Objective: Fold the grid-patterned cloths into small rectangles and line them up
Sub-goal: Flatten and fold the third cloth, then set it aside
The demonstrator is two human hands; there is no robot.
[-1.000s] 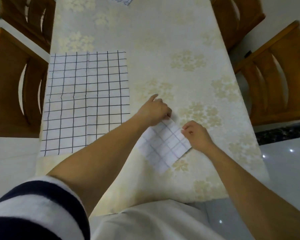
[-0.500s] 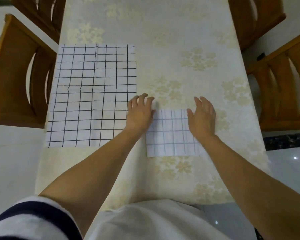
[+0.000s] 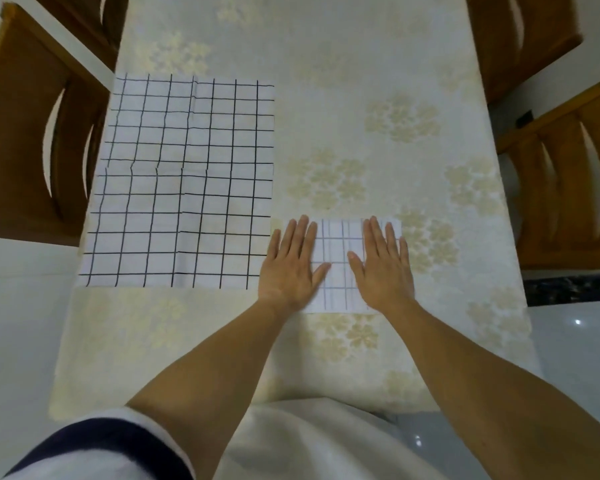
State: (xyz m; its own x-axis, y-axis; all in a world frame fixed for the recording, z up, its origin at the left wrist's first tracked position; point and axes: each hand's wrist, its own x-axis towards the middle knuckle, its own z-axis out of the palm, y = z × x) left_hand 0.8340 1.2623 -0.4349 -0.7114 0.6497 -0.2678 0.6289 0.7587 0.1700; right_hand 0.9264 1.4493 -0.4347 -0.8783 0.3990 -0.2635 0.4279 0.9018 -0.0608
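At the near right of the floral-covered table (image 3: 361,98), we press our left hand (image 3: 290,268) and right hand (image 3: 385,271), fingers flat and straight, on the small folded grid cloth (image 3: 340,242). The unfolded grid cloth (image 3: 184,181) lies just left, its long axis running away from us, nearest our left hand.

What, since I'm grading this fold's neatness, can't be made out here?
Head view only:
folded cloth: side edges mostly hidden under the left hand and right hand.
Its layer count: unseen from above.
table: far end cut off by the top edge.
chairs: cut off by the frame's sides.
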